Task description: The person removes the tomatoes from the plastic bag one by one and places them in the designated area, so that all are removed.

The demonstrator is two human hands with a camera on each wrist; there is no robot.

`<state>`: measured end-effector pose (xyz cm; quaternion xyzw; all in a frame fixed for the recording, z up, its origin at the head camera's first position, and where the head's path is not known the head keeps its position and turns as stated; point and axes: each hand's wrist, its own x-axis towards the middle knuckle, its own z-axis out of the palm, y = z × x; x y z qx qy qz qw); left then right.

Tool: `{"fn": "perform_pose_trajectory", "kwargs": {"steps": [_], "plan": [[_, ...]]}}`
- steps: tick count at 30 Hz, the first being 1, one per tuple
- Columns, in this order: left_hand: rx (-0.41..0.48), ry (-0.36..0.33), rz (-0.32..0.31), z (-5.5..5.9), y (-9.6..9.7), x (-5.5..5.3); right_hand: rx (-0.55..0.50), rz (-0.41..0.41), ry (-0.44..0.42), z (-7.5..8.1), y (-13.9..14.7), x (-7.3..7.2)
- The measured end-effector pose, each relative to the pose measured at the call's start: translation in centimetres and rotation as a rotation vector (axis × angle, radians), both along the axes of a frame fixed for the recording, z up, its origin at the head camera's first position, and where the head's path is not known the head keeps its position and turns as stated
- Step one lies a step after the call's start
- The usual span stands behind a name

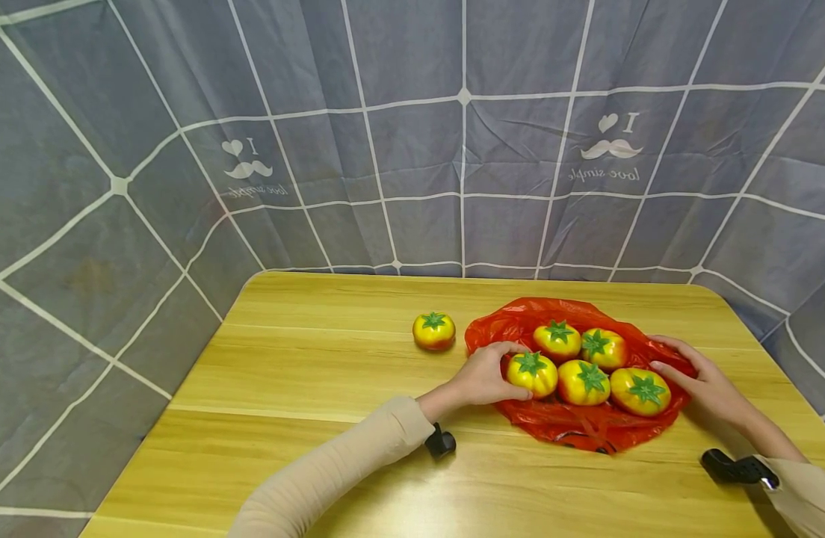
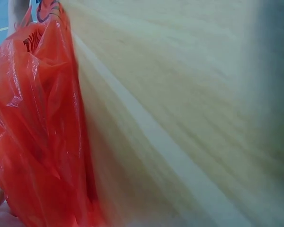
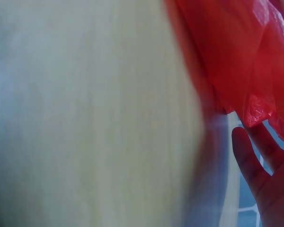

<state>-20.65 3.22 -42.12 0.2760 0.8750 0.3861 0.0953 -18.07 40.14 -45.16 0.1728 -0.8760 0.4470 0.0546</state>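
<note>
A grey curtain with white grid lines [image 1: 412, 164] backs a pale wooden counter [image 1: 305, 359]. The left hand [image 1: 485, 376] clasps the nine-o'clock fruit [image 1: 532, 376] of five glossy yellow-red, green-topped ones on a crumpled red plastic bag [image 1: 533, 310]; at three o'clock the right hand [image 1: 708, 385], thumb and fingers apart, touches the bag.

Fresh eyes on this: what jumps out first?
Probably the bright red plastic bag right of centre on the table, spread around five glossy yellow-and-red fruits with green star-shaped tops. Next, the hands: the left hand holds the leftmost of those five, and the right hand is at the bag's right edge. Then the lone sixth fruit, on bare wood left of the bag.
</note>
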Motion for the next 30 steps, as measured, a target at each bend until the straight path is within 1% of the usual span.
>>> {"fn": "perform_pose_trajectory", "kwargs": {"steps": [7,11,15,18,20,23,30], "plan": [[0.032,0.018,0.039,0.3,0.1,0.0,-0.010,0.002,-0.013,0.1,-0.1,0.1],[0.055,0.028,0.049,0.4,0.2,-0.1,-0.017,0.006,-0.009,0.0,-0.1,0.1],[0.055,0.049,0.059,0.7,0.2,-0.1,-0.002,-0.010,-0.008,0.0,-0.1,0.0],[0.031,0.060,0.061,1.1,0.1,0.0,0.001,-0.021,-0.009,0.0,-0.1,0.0],[0.030,0.061,0.061,1.3,0.1,0.1,0.004,-0.021,-0.009,0.0,-0.1,-0.1],[0.046,0.062,0.065,1.6,0.0,0.1,0.007,-0.015,-0.006,-0.1,-0.1,-0.1],[0.113,0.061,0.091,2.1,-0.3,0.1,0.010,-0.018,-0.004,-0.1,-0.1,0.0]]}}
